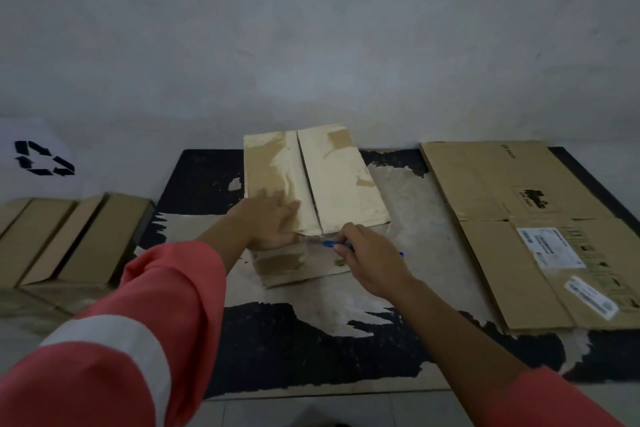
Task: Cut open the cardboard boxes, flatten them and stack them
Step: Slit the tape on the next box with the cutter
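Grips blue cutter (333,244) in curled right hand (372,262), blade at near edge of the box (334,177) just ahead of the fingertips; presses left hand (273,218) flat, fingers straight, on the box top just left of the cutter; judges cardboard light, stiff, tape-slick, best steadied palm-down beside the seam.

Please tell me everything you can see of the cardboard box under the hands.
The box is pale tan cardboard, not yet flattened: its top and near face both show. Two top flaps meet at a lengthwise seam, which gapes open. Patches of brown tape mark the top, and one the near face. It stands on a worn black mat near the wall. The left hand presses flat on the left flap; the right hand holds a blue cutter at the seam's near end.
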